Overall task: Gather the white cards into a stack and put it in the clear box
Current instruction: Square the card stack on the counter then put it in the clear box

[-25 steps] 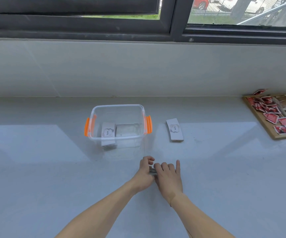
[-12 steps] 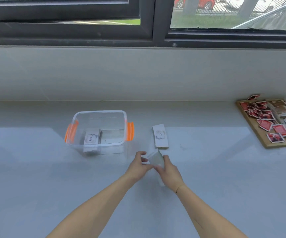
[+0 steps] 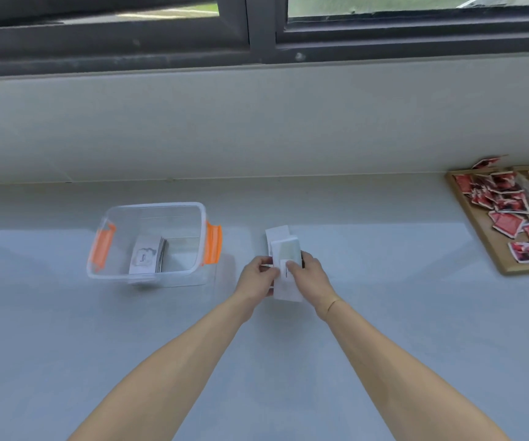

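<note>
A stack of white cards [image 3: 286,254] is held between both hands just above the pale counter. My left hand [image 3: 257,276] pinches its left edge and my right hand [image 3: 309,272] grips its right side, thumb on top. Behind the held stack, part of another white card pile [image 3: 276,232] lies on the counter, mostly hidden. The clear box [image 3: 152,209] with orange handles stands to the left of my hands. Inside it a stack of white cards [image 3: 145,257] with a printed label leans near the front wall.
A wooden tray [image 3: 492,249] with several red and brown packets sits at the far right of the counter. A pale wall [image 3: 257,122] rises behind the counter under a dark window frame.
Both hands have lifted the gathered cards off the counter and carried them away from me, over the card pile to the right of the box. The camera has tilted down.
</note>
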Available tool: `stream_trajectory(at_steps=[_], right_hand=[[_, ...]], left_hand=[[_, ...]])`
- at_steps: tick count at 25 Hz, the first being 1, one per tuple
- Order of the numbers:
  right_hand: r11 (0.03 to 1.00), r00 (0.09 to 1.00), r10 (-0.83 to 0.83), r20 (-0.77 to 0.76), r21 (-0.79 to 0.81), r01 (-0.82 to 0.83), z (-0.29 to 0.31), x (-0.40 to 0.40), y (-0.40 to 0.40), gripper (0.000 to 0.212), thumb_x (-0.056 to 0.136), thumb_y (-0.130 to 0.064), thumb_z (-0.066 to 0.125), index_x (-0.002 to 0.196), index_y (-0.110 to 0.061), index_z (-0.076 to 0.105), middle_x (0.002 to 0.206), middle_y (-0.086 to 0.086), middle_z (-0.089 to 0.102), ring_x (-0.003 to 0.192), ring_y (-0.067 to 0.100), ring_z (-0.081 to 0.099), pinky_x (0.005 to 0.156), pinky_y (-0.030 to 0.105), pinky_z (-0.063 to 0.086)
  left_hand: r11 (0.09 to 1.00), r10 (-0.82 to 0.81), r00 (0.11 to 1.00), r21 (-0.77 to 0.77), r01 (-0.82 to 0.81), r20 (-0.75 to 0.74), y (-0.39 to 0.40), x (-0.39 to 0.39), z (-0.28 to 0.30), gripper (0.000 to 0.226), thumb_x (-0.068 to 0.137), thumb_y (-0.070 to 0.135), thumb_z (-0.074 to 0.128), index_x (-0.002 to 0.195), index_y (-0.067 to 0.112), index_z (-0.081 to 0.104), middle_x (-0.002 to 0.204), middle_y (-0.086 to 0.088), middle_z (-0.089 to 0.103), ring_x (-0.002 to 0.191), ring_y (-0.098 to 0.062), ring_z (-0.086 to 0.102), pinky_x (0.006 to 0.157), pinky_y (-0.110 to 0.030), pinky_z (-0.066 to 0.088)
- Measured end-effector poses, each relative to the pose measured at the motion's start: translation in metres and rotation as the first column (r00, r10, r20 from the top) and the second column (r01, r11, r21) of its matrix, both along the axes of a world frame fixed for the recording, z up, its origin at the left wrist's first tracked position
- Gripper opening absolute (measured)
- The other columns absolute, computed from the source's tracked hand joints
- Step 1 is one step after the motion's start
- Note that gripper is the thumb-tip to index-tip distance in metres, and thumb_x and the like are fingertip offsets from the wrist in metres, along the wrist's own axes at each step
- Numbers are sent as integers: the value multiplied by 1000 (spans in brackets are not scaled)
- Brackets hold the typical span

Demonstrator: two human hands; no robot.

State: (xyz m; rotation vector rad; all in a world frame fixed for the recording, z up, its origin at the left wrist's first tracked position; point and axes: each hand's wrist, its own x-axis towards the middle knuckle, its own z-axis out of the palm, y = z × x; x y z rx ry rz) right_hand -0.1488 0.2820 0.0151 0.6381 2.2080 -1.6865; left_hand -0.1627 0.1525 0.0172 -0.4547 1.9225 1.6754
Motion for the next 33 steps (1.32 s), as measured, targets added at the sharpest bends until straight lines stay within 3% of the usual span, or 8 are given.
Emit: stream_trajectory(at_steps=[3,9,13,17,22,26,30,33], right_hand=[[980,998,39,-41,199,-30,-2,-19,3,22,88,-7,49,104,-3,65,96,14,65,86,32,60,71,39,50],[963,999,18,-36,268,-8,-14,-57,0,19,87,-13,53,99,-8,66,99,14,66,87,30,60,75,40,51],[951,1000,6,-19,308,0,-30,-67,-6,22,88,-14,53,106,-12,66,114,14,55,94,28,57,79,38,50],[944,995,-94,28,319,80,-39,-63,-6,51,89,-26,60,137,-21,46,134,8,41,120,30,44,87,39,47],[966,978,-100,181,254,51,-38,-72,2,76,83,-30,69,145,-13,29,134,15,52,118,31,53,86,36,45],[982,940,-186,285,97,165,-29,-72,5,69,76,-23,78,135,-7,44,124,11,61,114,31,58,89,34,50],[971,937,-202,285,-69,231,-19,-48,5,20,73,-9,76,91,-11,67,89,5,71,92,30,69,88,48,56],[980,952,-174,254,-46,191,-7,-24,-3,39,72,-9,76,106,-15,56,103,6,65,96,27,66,84,44,57]], left_hand=[[991,-11,999,-135,5,-46,1,-22,-7,27,91,8,49,117,11,58,106,-14,68,93,-31,67,85,-46,57],[899,-101,980,-438,16,-172,9,-60,-20,24,86,21,58,109,16,64,84,7,59,71,-9,57,55,-21,40],[862,-114,977,-508,9,-177,13,-68,-36,14,83,25,63,94,16,63,79,7,61,78,-20,61,52,-20,35],[862,-104,983,-507,13,-150,16,-69,-45,16,82,29,63,92,15,62,81,8,63,75,-16,59,53,-20,39],[834,-108,991,-550,46,-82,21,-74,-44,16,80,28,63,82,13,68,69,8,62,63,-15,56,48,-23,36],[879,-40,999,-474,44,19,22,-73,-34,19,80,22,62,68,8,62,64,-4,61,64,-28,55,51,-27,41],[989,66,984,-142,-43,165,10,-53,-27,21,81,10,62,99,7,71,96,-14,74,90,-32,71,79,-42,60],[995,87,971,25,-95,225,-1,-23,-22,25,82,2,59,104,7,68,102,-17,75,92,-33,72,76,-38,59]])
